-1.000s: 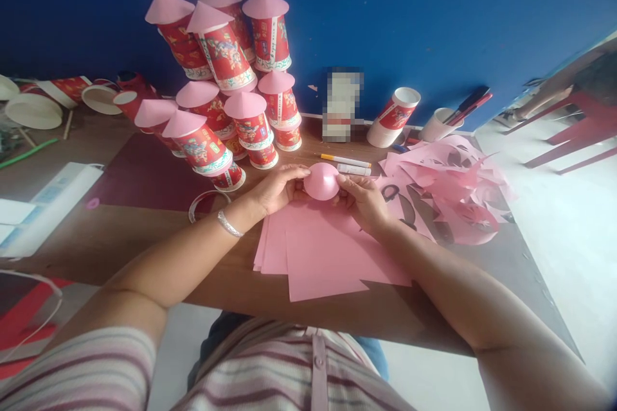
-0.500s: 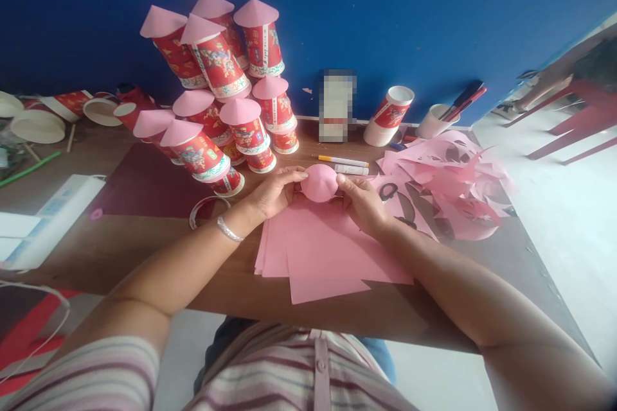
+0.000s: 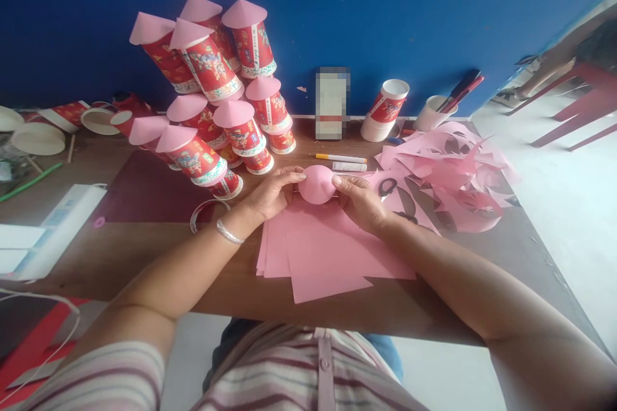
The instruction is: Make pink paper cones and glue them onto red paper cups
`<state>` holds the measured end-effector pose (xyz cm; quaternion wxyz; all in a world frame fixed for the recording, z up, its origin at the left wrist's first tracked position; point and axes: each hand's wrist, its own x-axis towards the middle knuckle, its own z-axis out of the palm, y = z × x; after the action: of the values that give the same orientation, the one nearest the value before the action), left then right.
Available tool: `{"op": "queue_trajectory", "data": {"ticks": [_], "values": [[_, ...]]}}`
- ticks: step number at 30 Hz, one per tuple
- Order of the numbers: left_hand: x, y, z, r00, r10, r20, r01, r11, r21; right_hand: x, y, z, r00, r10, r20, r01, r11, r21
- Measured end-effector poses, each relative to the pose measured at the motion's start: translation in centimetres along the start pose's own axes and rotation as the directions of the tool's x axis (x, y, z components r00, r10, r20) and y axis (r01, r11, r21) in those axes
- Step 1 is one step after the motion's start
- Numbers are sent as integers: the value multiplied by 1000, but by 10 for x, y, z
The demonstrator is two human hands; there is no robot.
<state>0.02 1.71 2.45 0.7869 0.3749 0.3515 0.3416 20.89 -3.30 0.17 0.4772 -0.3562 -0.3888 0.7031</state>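
Between my two hands is a small pink paper cone, its rounded top facing me. My left hand pinches its left edge with the thumb on top; the fingers beneath are partly hidden. On the right edge, my right hand grips it with the thumb pressed on the paper. Below the cone lies a stack of pink paper sheets. Black-handled scissors rest just right of my right hand, on pink paper. Behind the cone lie a yellow-and-white marker and a white tube.
At the back left stand several red paper-cup towers with pink cone roofs. Pink paper scraps pile up at right. A stacked cup and a pen cup stand by the blue wall. A white box lies at left.
My hands keep hold of the pink cone in nearly the same place. The cone has tilted slightly, and the whole view has shifted a little.
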Motion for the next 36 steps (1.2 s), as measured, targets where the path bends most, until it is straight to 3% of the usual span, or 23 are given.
{"op": "queue_trajectory", "data": {"ticks": [9,18,23,30,36], "values": [[-3,-2,3,999,-35,-10,36,999,39,0,-2,1,999,25,-27,-25,1000,-2],[2,-8,-4,992,117,49,-120,992,45,3,-5,2,998,-10,-65,11,1000,24],[1,-5,-3,993,87,80,-93,993,77,4,-3,-3,996,-36,-81,35,999,-10],[-3,-2,7,998,70,-6,-68,985,156,1,0,-8,999,-11,-48,-1,970,-244],[-5,-2,10,997,76,-17,-71,979,193,0,-1,-4,997,-12,-82,-2,984,-177]]}}
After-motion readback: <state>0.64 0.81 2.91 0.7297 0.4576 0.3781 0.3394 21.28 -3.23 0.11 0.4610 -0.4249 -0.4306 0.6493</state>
